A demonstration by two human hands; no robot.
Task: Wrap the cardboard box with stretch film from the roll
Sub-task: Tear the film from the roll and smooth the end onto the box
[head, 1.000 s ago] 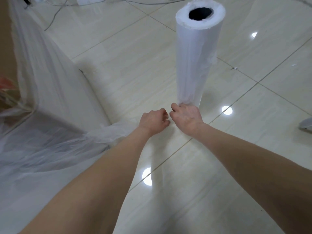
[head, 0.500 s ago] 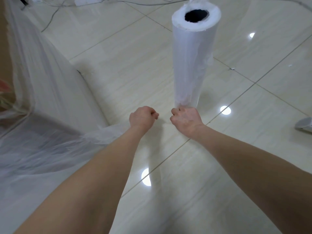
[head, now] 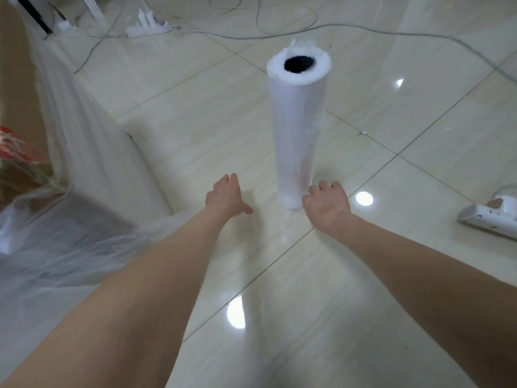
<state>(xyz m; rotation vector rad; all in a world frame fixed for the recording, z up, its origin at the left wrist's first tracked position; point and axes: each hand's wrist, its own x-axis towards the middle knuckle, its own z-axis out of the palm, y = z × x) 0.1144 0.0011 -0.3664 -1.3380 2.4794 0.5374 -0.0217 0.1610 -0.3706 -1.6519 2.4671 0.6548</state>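
Standing upright on the tiled floor (head: 363, 289) in the head view, the roll (head: 297, 130) of stretch film is seen from above, its dark hollow core open at the top; the roll is taken as landmark.

The right hand (head: 327, 207) is placed at the foot of the roll, just to its right, palm down; its fingers (head: 324, 187) are curled loosely and nothing is gripped. Contact with the roll's base cannot be told for certain.

The left hand (head: 225, 196) is held to the left of the roll's foot, apart from it, low over the floor; its fingers are spread, thumb out to the right, and nothing is held.

Far to the left of the roll, the cardboard box (head: 16, 113) is seen at the frame edge, with a red print on its side. It is covered by stretch film (head: 84, 152), hazy white, which is draped down its near side and bunched on the floor toward the left forearm.

Beyond the roll, cables (head: 279, 35) and a white power strip (head: 147, 28) are noted on the floor. To the right of the roll, at the frame edge, a white device (head: 489, 217) is seen lying on the floor.
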